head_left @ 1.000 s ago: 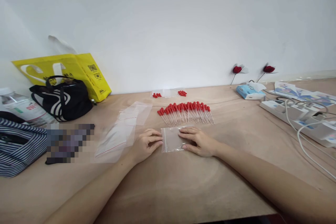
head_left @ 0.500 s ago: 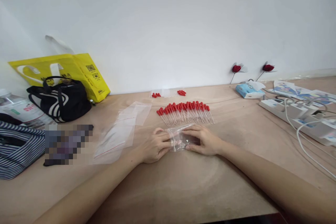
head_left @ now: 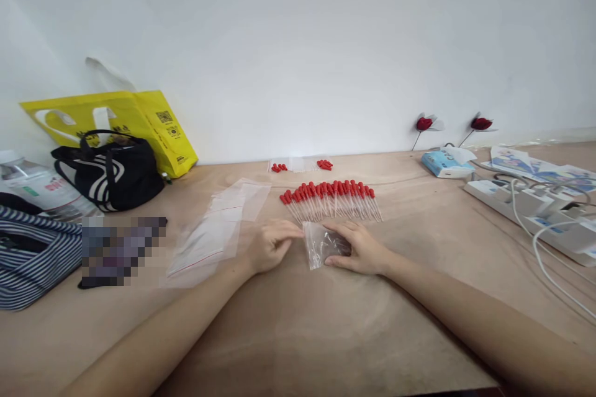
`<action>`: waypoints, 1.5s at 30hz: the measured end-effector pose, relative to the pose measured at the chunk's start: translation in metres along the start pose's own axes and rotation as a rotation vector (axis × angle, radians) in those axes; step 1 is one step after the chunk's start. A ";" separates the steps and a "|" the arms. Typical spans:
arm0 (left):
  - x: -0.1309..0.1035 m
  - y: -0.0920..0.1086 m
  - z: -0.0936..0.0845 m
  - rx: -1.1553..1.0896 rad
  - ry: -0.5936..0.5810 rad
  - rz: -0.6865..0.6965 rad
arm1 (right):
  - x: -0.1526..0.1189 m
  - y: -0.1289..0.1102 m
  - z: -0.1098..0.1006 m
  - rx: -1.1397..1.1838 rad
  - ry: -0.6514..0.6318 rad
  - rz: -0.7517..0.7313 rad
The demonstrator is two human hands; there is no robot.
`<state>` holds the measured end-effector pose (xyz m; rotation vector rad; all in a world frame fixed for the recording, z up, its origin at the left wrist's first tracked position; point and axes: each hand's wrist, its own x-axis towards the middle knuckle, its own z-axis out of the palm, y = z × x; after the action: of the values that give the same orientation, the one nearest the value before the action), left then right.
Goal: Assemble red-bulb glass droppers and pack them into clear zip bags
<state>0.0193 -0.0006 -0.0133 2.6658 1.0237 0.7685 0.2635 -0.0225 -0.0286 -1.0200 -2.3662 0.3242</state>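
A small clear zip bag (head_left: 318, 247) is held just above the wooden table, in front of the row of droppers. My right hand (head_left: 361, 249) grips its right side, thumb below and fingers above. At the bag's upper left corner, my left hand (head_left: 274, 245) has its fingers drawn together, the tips on the edge. Whatever may be inside the bag cannot be made out. Just beyond lie several droppers (head_left: 333, 198) with red bulbs and thin clear stems, fanned side by side. Left of them, flat clear zip bags (head_left: 212, 232) with red lines overlap in a stack.
More red-bulbed droppers in clear bags (head_left: 298, 164) lie by the wall. On the left are a yellow bag (head_left: 172, 130), a black bag (head_left: 133, 177) and a striped pouch (head_left: 40, 260). Tissues (head_left: 447, 163) and a power strip (head_left: 535, 211) with white cables occupy the right.
My left hand has drawn back slightly to the left, from over the bag to its upper left corner. More of the bag shows now. My right hand keeps its hold.
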 end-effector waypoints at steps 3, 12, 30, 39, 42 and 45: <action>0.010 -0.032 -0.003 0.141 0.175 -0.268 | 0.000 0.004 0.000 0.028 0.007 -0.022; 0.052 -0.094 -0.022 0.216 -0.083 -0.102 | 0.003 0.008 -0.001 0.065 0.004 -0.045; 0.043 -0.104 -0.031 0.260 -0.109 -0.006 | 0.010 0.001 -0.003 -0.083 -0.019 0.028; -0.023 -0.052 -0.052 0.205 -0.005 -0.058 | 0.009 0.001 -0.003 -0.080 -0.037 0.012; -0.040 -0.034 -0.048 0.193 0.037 -0.023 | 0.008 0.001 -0.002 -0.092 -0.033 0.016; -0.045 -0.028 -0.045 0.208 0.056 -0.006 | 0.008 0.000 -0.003 -0.109 -0.028 0.024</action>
<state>-0.0485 -0.0098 -0.0027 2.8272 1.1854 0.7792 0.2606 -0.0169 -0.0236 -1.1015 -2.4210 0.2211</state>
